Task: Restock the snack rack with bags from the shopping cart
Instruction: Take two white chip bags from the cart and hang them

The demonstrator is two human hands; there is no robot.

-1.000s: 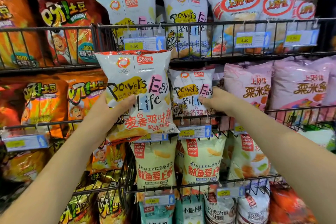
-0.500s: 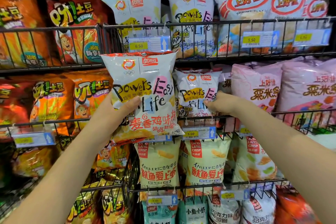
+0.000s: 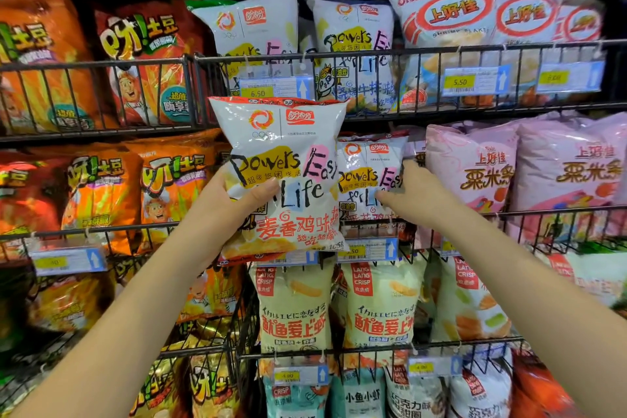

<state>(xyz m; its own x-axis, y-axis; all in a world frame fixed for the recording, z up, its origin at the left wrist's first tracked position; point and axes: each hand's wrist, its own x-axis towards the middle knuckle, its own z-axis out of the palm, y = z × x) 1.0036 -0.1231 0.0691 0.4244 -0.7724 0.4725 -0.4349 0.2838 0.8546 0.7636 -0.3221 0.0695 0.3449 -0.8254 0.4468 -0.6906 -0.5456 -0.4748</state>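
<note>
My left hand (image 3: 234, 204) grips a white "Powers Easy Life" snack bag (image 3: 281, 159) by its left edge and holds it upright in front of the second wire shelf (image 3: 559, 210). A matching white bag (image 3: 368, 173) stands on that shelf just to the right. My right hand (image 3: 412, 195) rests on that shelved bag's right side, fingers laid across its front. The shopping cart is not in view.
Orange potato snack bags (image 3: 169, 180) fill the left bays. Pink bags (image 3: 475, 166) stand right of my right hand. More white bags (image 3: 353, 27) and Oishi bags (image 3: 448, 17) sit on the top shelf. Pale green bags (image 3: 295, 309) hang below. Price tags (image 3: 368, 249) clip to the shelf fronts.
The bag in my left hand has risen a little and moved closer to the shelved bag. My right hand slid left across that bag's front.
</note>
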